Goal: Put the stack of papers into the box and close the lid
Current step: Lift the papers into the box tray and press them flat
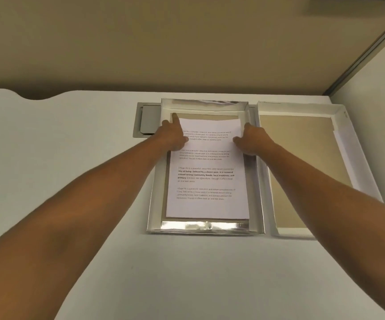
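A white desk (94, 158) is seen below a tan partition, with a grey cable hatch (147, 122) set into it near the back edge. On the desk a shallow silver-sided box (206, 226) lies with its lid (302, 172) upturned just beside it on the right, touching or nearly so. The stack of papers (206, 179) is already laid flat inside the box, printed side up, a strip of brown floor left bare at the far end. The step in hand is judged to be the seating of the sheets: they are best pressed down evenly, squared against the walls, and released without being dragged, so that no corner is left riding up to foul the lid. The left hand (173, 135) is laid on the stack's far left corner, fingers loosely spread, the index finger stretched past the paper's edge. The right hand (251, 140) is set against the right edge, fingers curled; whether the sheets are pinched or merely touched cannot be told.
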A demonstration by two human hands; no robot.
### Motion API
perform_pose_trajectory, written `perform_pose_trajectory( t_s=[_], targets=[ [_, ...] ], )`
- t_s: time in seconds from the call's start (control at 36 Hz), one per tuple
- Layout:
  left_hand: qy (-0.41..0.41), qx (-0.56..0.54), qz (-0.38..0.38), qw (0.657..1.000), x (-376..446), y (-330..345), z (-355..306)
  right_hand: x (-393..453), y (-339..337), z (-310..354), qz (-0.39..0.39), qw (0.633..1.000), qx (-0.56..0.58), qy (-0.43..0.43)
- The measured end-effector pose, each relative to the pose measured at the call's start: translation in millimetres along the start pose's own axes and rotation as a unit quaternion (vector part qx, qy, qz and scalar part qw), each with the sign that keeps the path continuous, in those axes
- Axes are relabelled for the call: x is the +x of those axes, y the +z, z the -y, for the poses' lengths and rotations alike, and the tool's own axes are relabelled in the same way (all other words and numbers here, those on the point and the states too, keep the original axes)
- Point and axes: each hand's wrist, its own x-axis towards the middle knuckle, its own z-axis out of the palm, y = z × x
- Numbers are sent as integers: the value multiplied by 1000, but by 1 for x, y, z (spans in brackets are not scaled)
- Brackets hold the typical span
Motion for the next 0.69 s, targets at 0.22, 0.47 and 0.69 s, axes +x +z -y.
perform_pose_trajectory(
  t_s=[0.22,0.47,0.69],
  targets=[
    [-10,32,18,999,32,-15,-4,41,-20,23,42,999,-19,11],
    [20,110,4,994,51,-16,-3,59,-22,24,71,996,-56,-5],
    [39,84,-46,995,57,-5,3,64,-12,16,2,992,-119,-53]
  ],
)
